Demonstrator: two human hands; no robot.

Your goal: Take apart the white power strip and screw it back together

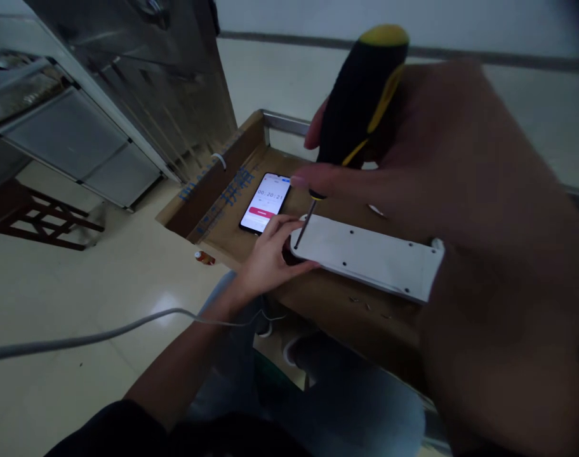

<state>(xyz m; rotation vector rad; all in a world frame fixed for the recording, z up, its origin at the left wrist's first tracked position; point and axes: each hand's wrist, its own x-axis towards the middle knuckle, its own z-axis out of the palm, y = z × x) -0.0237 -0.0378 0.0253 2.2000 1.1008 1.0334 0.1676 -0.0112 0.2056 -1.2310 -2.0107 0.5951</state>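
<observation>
A white power strip (370, 254) lies underside up on a cardboard-covered table (337, 311), with small screw holes across its back. My right hand (442, 165), large and close to the camera, is closed round a black and yellow screwdriver (360, 95). The screwdriver's thin shaft points down into a hole at the strip's left end. My left hand (270, 257) grips that same left end, fingers curled over its edge and thumb below it.
A phone (265, 202) showing a running timer lies on the cardboard behind the strip. A grey cable (103, 333) runs across the tiled floor on the left. A metal cabinet (127, 95) and a dark wooden stand (37, 216) are at the left.
</observation>
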